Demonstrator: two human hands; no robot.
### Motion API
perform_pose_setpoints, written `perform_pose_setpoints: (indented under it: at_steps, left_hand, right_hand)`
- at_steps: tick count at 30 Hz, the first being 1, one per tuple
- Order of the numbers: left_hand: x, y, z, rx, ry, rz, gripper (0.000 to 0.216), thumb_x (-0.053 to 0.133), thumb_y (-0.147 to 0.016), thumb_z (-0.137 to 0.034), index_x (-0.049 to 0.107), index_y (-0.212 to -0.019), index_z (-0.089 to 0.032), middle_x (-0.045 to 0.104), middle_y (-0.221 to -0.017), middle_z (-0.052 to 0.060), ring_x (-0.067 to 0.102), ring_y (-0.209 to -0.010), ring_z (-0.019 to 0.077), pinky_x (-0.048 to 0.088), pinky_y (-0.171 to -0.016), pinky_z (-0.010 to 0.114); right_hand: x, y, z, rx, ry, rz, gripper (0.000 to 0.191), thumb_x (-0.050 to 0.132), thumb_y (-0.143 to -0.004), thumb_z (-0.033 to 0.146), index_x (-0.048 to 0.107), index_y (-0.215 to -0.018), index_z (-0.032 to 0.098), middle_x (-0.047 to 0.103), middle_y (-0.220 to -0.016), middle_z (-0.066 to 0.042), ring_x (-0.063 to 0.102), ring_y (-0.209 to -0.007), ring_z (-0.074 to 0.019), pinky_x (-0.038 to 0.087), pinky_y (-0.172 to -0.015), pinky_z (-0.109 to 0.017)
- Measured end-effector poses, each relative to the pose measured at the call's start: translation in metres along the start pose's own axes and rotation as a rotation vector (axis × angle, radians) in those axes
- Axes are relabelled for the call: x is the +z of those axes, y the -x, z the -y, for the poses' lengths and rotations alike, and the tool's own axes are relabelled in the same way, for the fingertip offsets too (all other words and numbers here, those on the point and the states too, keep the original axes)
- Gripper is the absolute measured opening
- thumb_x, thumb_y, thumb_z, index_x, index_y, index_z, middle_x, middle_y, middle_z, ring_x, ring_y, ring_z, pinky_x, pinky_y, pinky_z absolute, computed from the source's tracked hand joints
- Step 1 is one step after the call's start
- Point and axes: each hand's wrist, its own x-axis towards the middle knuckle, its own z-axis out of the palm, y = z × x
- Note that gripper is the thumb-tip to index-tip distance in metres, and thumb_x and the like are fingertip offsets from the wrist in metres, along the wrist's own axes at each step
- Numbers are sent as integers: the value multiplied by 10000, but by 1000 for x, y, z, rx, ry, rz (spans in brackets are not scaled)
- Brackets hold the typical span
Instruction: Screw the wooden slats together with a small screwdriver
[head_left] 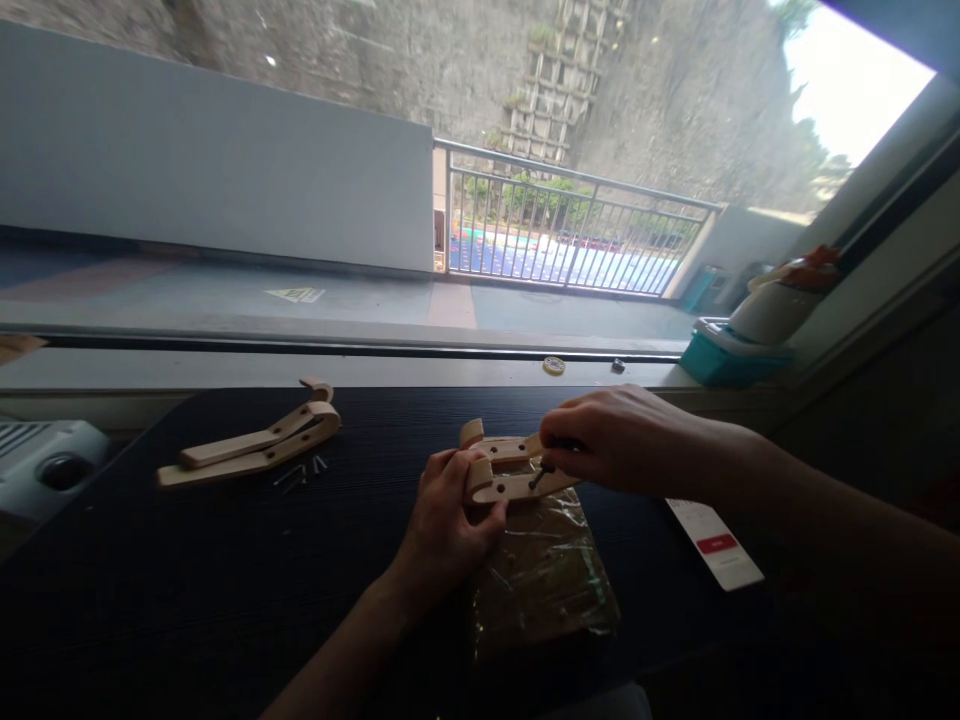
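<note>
A pair of pale wooden strips with curled ends and dark holes [512, 487] lies on a brown package wrapped in clear film [551, 570]. My left hand [450, 510] is closed around the near curled end, thumb low on its side. Over the strips, my right hand [600, 435] is closed on a tool with a thin shaft [541, 476]. The shaft slants down to a hole in the near strip. Fingers cover most of the tool's handle, so its kind is unclear. The strips' right ends are partly hidden behind my right hand.
Two more bent wooden strips [255, 446] lie on the dark table [225, 580] at left, beside several screws [300, 475]. A white card with a red band [716, 545] lies at right. A yellowish round object [553, 366] and a teal box [731, 352] sit on the windowsill.
</note>
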Motion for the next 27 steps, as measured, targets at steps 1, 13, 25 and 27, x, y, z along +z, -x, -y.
perform_pose_setpoints:
  at_steps: [1, 13, 25, 27]
  left_hand:
    - [0, 0, 0, 1, -1, 3, 397, 630, -698, -250, 514, -1076, -219, 516, -1092, 70, 524, -1057, 244, 465, -935, 420]
    - [2, 1, 3, -4, 10, 15, 403, 632, -708, -254, 502, -1088, -224, 513, -1115, 75, 497, -1117, 258, 437, -983, 445]
    - [0, 1, 0, -11, 6, 16, 387, 633, -699, -246, 518, -1067, -216, 522, -1112, 77, 503, -1102, 255, 444, -970, 435]
    - [0, 1, 0, -1, 5, 22, 391, 634, -696, -240, 518, -1068, -214, 523, -1109, 79, 501, -1105, 257, 445, -970, 434]
  right_hand:
    - [1, 0, 1, -44, -3, 20, 218, 442, -895, 310, 620, -827, 205, 635, -740, -8, 515, -620, -120, 250, -534, -251]
    - [16, -10, -1, 254, -69, -12, 329, 374, -906, 370, 574, -715, 193, 549, -581, 1, 392, -489, -105, 214, -495, -256]
    - [-12, -10, 3, -49, -57, 140, 183, 474, -833, 219, 655, -861, 219, 665, -816, -17, 546, -679, -134, 301, -590, -255]
    - [-7, -10, 2, -59, -72, 135, 187, 466, -846, 213, 651, -875, 206, 660, -806, -21, 544, -679, -133, 306, -589, -252]
